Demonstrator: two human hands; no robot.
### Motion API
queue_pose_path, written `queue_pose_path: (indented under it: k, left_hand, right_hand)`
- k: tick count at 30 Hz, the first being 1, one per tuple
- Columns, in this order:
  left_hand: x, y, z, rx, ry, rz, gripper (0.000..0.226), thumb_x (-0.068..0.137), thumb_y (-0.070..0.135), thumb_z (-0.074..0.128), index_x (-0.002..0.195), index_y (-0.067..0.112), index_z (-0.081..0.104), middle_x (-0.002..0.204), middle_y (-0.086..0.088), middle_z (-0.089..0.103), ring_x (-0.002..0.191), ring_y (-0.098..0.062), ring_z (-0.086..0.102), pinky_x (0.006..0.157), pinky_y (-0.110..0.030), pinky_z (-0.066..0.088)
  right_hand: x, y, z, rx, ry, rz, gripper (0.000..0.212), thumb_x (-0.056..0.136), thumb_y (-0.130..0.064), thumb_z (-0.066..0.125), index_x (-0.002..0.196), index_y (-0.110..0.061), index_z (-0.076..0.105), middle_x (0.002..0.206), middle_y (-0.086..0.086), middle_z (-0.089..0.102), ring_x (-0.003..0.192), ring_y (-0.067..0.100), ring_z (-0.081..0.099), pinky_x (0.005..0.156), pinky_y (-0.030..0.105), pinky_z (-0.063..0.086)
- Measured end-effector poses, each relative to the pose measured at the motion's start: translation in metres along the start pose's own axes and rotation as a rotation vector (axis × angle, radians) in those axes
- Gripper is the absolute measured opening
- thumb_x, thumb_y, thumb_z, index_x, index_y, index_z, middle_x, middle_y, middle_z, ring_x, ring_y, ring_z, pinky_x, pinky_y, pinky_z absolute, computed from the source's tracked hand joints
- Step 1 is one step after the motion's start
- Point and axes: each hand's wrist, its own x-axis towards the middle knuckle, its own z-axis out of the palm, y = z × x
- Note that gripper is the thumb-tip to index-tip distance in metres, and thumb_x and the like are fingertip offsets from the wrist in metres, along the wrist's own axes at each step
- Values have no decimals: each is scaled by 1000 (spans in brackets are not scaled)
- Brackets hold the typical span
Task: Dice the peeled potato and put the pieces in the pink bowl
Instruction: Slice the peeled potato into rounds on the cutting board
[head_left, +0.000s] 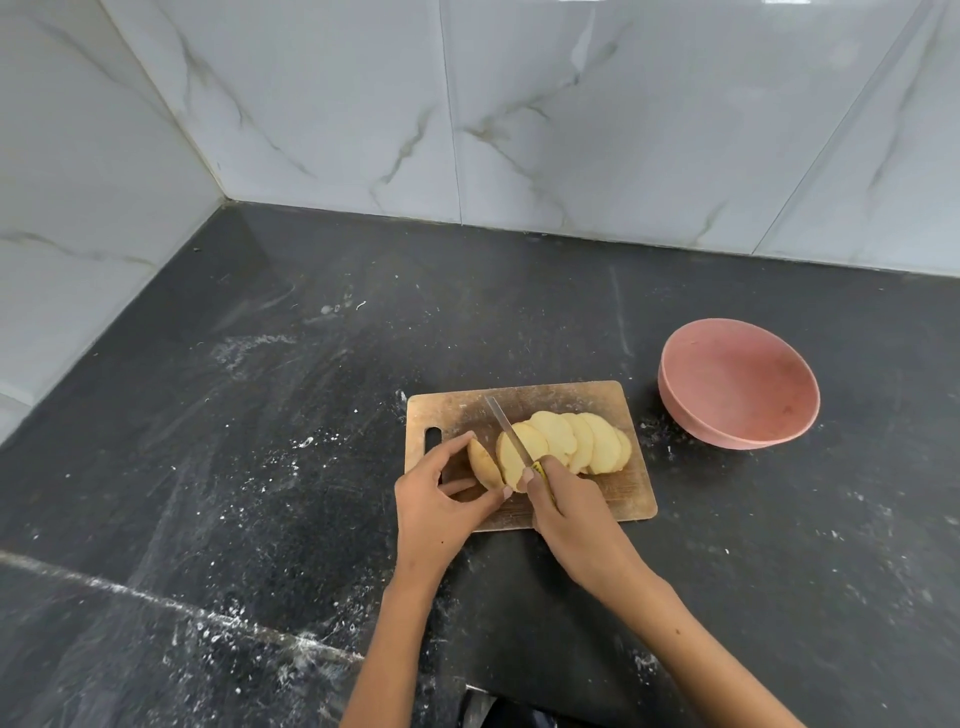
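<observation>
Two hands: left fingers pinch potato end, apparently.

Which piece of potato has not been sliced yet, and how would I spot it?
Find the wooden cutting board on the dark counter, left of the pink bowl. The uncut end piece is at the left end of the row, held by the left hand. Unlike the flat fanned slices beside it, it is thick and rounded.
</observation>
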Motion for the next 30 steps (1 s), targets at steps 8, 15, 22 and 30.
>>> queue_pose_path:
  k: [8, 15, 22, 30]
  left_hand:
    - [-5, 1, 9, -132, 49, -57, 72, 54, 38, 87, 120, 22, 63, 111, 3, 69, 102, -7, 66, 80, -21, 55]
    - [-5, -2, 13, -60, 85, -16, 66, 59, 14, 90, 119, 20, 62, 107, 6, 68, 98, -6, 67, 83, -20, 54]
    - [-5, -4, 15, -97, 101, -46, 65, 60, 5, 88, 120, 6, 64, 107, 0, 67, 98, -8, 67, 81, -18, 54]
    - [-6, -5, 18, -130, 111, -77, 61, 64, -5, 83, 121, 1, 63, 108, -4, 66, 98, -10, 67, 82, -21, 54]
  right_hand:
    - [-4, -8, -1, -275, -28, -93, 25, 103, -37, 27, 87, -23, 41, 66, -9, 49, 56, 8, 42, 52, 23, 32]
    - [-5, -9, 1, -384, -46, -117, 18, 102, -39, 25, 96, -26, 36, 68, -9, 50, 59, 9, 46, 55, 26, 36]
    - [-9, -10, 4, -417, -33, -104, 23, 102, -39, 23, 95, -23, 39, 69, -5, 51, 60, 12, 48, 57, 31, 38]
    - [-9, -7, 7, -490, -33, -79, 19, 102, -38, 25, 98, -24, 36, 70, -4, 54, 61, 14, 53, 56, 31, 42]
